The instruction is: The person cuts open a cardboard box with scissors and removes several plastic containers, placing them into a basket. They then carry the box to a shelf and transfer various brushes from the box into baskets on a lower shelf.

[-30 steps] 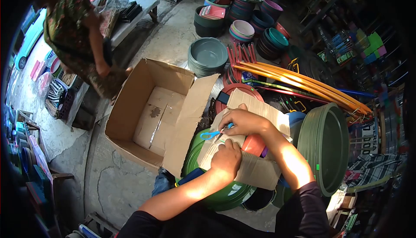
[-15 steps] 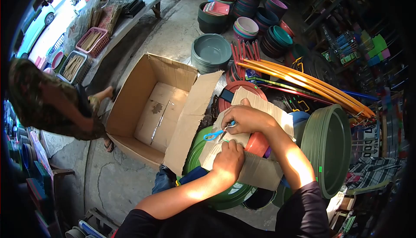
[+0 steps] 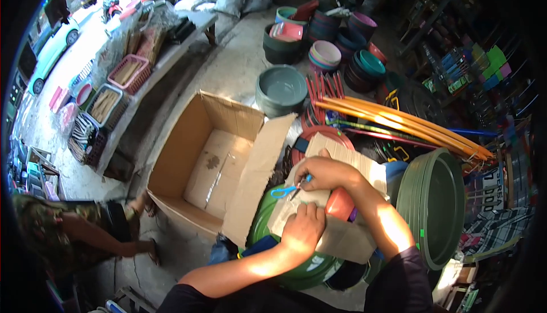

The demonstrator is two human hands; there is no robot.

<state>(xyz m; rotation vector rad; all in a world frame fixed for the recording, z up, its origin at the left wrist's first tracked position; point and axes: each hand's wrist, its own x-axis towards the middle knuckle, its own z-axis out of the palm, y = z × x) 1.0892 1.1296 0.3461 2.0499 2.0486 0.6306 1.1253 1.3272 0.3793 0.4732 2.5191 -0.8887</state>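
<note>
My right hand is closed around a pair of blue-handled scissors, their handles sticking out to the left and a dark blade pointing down at the cardboard. Just below, my left hand presses curled fingers on a smaller cardboard box; its fingertips are partly hidden. Between my arms, a red-orange item shows in the box opening, with a bit of purple beside it. Under this box lies a green round plastic lid or basin.
A large open cardboard box stands to the left, its flap reaching toward my hands. Grey basins, orange poles and stacked green tubs surround the work. A passing person is at the left, near a bench with baskets.
The passing person has moved lower in view, toward the bottom left. My view has tilted slightly, shifting the surroundings downward. Both hands stay at the small box, the scissors still in my right.
</note>
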